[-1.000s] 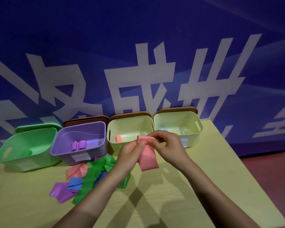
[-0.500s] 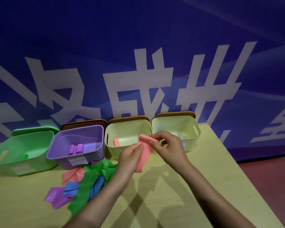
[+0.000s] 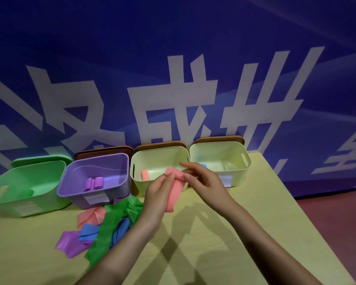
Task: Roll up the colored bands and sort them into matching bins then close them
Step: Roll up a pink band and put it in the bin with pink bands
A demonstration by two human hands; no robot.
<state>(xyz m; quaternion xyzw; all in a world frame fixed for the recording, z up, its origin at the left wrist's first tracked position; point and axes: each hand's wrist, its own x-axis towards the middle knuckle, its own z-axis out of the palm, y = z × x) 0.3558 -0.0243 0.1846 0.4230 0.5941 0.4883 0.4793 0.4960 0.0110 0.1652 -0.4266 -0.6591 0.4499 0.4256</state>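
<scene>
A pink band (image 3: 175, 191) hangs between both hands in front of the middle pale bin (image 3: 159, 159), its top end partly rolled. My left hand (image 3: 159, 191) pinches the band's upper left edge. My right hand (image 3: 203, 181) pinches the rolled top from the right. A pink roll (image 3: 145, 175) lies inside that bin. The purple bin (image 3: 95, 175) holds two purple rolls (image 3: 94, 183). The green bin (image 3: 27, 186) holds a green roll. A blue roll (image 3: 203, 166) peeks from the right pale bin (image 3: 222, 159).
A loose heap of green (image 3: 111, 221), blue (image 3: 90, 233), purple (image 3: 70, 245) and pink (image 3: 90, 214) bands lies on the yellow table (image 3: 224, 233) left of my arms. Lids lean behind the bins against the blue banner wall. The table's right edge drops to a red floor.
The rolled top of the pink band has grown while its hanging tail has shortened. Both hands stay together in front of the middle bin.
</scene>
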